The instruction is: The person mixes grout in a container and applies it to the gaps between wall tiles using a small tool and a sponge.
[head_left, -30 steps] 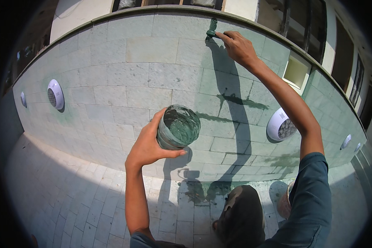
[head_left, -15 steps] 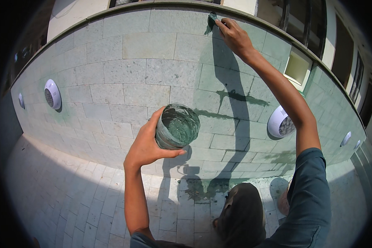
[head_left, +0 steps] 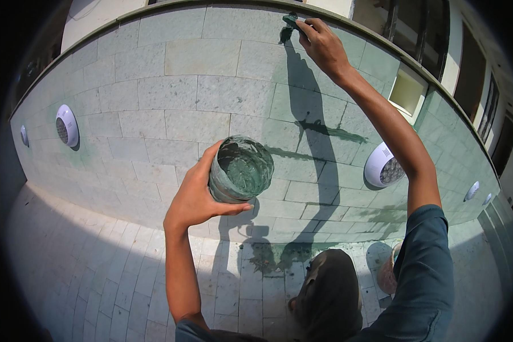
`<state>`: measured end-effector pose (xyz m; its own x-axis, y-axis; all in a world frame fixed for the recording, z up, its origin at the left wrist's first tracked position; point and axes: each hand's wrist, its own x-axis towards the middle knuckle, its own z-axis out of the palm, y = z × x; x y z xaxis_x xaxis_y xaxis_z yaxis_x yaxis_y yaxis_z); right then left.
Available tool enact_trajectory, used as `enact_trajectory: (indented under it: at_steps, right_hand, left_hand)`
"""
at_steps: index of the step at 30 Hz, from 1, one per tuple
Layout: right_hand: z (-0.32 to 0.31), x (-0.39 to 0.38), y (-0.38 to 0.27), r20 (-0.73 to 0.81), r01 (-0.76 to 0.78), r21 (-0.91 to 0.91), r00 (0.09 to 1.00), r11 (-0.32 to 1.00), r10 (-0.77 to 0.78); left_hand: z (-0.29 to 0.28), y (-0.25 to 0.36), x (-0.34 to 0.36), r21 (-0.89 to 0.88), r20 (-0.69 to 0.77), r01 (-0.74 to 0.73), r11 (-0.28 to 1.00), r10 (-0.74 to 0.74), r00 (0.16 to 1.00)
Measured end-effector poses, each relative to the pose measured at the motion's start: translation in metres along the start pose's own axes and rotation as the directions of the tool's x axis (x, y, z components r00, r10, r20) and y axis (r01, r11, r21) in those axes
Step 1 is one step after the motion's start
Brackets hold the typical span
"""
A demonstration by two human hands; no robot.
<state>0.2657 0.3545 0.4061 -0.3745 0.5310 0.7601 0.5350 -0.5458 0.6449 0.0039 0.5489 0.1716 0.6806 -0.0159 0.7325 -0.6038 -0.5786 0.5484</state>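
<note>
My left hand (head_left: 192, 194) is wrapped around a round tub (head_left: 241, 171), tilted so that its inside shows thick green paste coating the walls and bottom. High up on the stone-tiled wall (head_left: 211, 94), my right hand (head_left: 325, 52) pinches a small tool (head_left: 291, 21) smeared with dark green paste. Its exact kind cannot be made out under the paste. The tool is at the wall just below the top ledge, with a dark wet green patch beneath it. Green streaks (head_left: 336, 132) cross the joints lower down, and the wall's right part is tinted green.
Round white lamps (head_left: 68, 125) stick out from the wall on both sides, one (head_left: 383, 165) close to my right forearm. A square recess (head_left: 408, 91) is at upper right. Below are the paved floor (head_left: 108, 268), my knee (head_left: 330, 296) and a partly hidden pinkish bucket (head_left: 387, 278).
The tool in my right hand has turned more sideways at the wall, and the dark green patch below it shows more plainly. The view has shifted slightly; my left hand still holds the tub.
</note>
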Motion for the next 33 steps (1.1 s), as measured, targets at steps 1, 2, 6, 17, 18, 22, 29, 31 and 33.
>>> enact_trajectory:
  at_steps: [1,2,6,17,18,22,29,31,33]
  right_hand:
    - [0.001,0.002,0.003,-0.013,0.014,-0.037,1.000,0.999,-0.015]
    - [0.004,0.004,0.008,-0.028,0.031,-0.076,0.999,0.997,-0.033]
    - [0.016,-0.020,-0.003,0.133,0.066,-0.097,0.990,0.993,-0.053]
    - [-0.002,-0.014,-0.008,0.048,-0.024,0.035,0.999,0.999,0.022]
    - [0.000,-0.008,0.001,0.024,-0.021,0.007,1.000,1.000,0.021]
    - [0.005,0.003,0.016,0.020,0.024,-0.070,1.000,0.997,-0.023]
    - [0.009,-0.027,-0.021,0.220,0.061,0.073,0.972,0.995,-0.076]
    - [0.006,-0.021,-0.020,0.171,-0.015,0.094,0.985,0.995,-0.001]
    - [-0.001,-0.011,-0.010,0.084,-0.057,0.094,0.995,0.994,0.049]
  left_hand:
    - [0.000,0.000,0.000,-0.007,0.005,0.005,1.000,-0.005,1.000]
    - [0.000,0.000,0.001,-0.015,0.007,0.007,1.000,-0.007,1.000]
    - [-0.001,-0.001,-0.001,0.020,-0.001,0.004,1.000,-0.004,1.000]
    - [-0.002,-0.002,0.000,0.036,-0.012,0.008,0.999,-0.007,1.000]
    - [0.000,-0.002,0.000,0.031,-0.010,0.003,1.000,-0.003,1.000]
    - [0.002,-0.003,0.002,0.015,0.002,0.006,1.000,-0.006,1.000]
    - [-0.001,-0.006,-0.002,0.053,-0.020,0.032,0.998,-0.031,0.999]
    - [-0.003,-0.008,-0.002,0.029,-0.029,0.041,0.999,-0.041,0.999]
    - [0.000,-0.009,-0.001,0.010,-0.028,0.039,0.999,-0.039,0.999]
